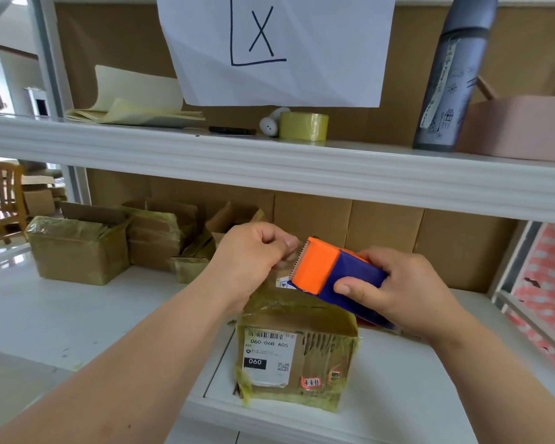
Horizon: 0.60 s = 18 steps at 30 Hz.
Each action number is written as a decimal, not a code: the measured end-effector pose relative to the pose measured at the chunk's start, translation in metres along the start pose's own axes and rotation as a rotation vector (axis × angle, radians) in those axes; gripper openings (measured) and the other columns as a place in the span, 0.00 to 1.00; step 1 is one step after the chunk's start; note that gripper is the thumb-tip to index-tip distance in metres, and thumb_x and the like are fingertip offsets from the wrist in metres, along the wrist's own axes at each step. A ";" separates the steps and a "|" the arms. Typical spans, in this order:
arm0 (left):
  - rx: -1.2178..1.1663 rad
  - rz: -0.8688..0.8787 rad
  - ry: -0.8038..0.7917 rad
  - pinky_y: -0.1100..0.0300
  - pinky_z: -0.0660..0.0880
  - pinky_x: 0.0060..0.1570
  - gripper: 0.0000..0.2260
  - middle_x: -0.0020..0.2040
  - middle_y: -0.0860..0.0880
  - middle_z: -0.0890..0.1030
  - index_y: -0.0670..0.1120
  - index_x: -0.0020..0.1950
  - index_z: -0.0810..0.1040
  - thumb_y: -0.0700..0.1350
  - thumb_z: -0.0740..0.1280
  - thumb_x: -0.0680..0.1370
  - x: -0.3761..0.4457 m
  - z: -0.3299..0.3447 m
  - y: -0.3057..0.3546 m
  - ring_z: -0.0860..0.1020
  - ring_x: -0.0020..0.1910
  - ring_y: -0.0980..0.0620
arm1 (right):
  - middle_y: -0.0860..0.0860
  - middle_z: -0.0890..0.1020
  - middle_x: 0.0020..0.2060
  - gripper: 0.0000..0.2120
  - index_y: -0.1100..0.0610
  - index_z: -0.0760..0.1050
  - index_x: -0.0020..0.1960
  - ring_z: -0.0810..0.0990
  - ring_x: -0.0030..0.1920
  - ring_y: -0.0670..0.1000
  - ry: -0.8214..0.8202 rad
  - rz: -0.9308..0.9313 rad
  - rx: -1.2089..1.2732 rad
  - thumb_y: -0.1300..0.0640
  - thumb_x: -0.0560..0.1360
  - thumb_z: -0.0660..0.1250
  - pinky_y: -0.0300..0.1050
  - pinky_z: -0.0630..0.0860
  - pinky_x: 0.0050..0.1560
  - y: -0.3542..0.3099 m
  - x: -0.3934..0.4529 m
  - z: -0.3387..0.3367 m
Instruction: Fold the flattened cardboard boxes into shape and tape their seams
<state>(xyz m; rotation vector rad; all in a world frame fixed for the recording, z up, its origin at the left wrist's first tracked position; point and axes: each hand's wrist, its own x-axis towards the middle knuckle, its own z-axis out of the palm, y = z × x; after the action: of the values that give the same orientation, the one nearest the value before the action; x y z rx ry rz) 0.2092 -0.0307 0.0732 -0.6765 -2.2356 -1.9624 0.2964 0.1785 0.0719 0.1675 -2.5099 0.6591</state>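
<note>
- Currently, the tape dispenser (337, 277) is gripped by the right hand (404, 293) above the cardboard box (297, 357).
- Tape at its serrated edge is pinched by the left hand (253, 254).

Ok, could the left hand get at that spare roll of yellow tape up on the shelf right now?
Probably not at once: the left hand is pinching the tape end at the dispenser. Once it lets go, the tape roll sits near the shelf's front edge with nothing before it.

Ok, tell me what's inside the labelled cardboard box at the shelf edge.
The taped brown cardboard box stands open on top, but its near wall, the orange-and-blue tape dispenser and both hands cover the interior; contents cannot be seen.
</note>
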 end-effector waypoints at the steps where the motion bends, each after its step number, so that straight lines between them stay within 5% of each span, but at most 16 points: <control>1: -0.001 0.007 0.018 0.67 0.73 0.35 0.07 0.34 0.52 0.83 0.47 0.42 0.84 0.41 0.69 0.79 0.000 -0.001 0.001 0.78 0.34 0.59 | 0.40 0.80 0.33 0.27 0.43 0.75 0.41 0.79 0.38 0.41 -0.011 -0.006 -0.005 0.21 0.60 0.60 0.39 0.72 0.32 0.001 0.003 -0.002; 11: -0.137 -0.135 0.265 0.61 0.74 0.37 0.03 0.37 0.46 0.81 0.42 0.47 0.83 0.40 0.70 0.78 0.019 -0.060 -0.013 0.74 0.34 0.55 | 0.45 0.82 0.32 0.44 0.47 0.79 0.42 0.80 0.34 0.44 -0.035 0.153 -0.166 0.12 0.53 0.49 0.52 0.79 0.37 0.052 -0.004 -0.022; 18: -0.066 -0.210 0.313 0.62 0.74 0.35 0.04 0.37 0.45 0.83 0.45 0.44 0.85 0.41 0.71 0.78 0.015 -0.051 -0.041 0.75 0.34 0.55 | 0.46 0.81 0.30 0.33 0.47 0.80 0.40 0.80 0.28 0.47 -0.130 0.238 -0.085 0.19 0.59 0.62 0.49 0.77 0.32 0.060 -0.002 -0.032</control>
<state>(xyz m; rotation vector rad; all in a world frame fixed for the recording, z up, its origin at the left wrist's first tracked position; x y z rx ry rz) 0.1688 -0.0787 0.0491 -0.1279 -2.1295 -2.0705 0.2979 0.2467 0.0690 -0.1260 -2.7038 0.6508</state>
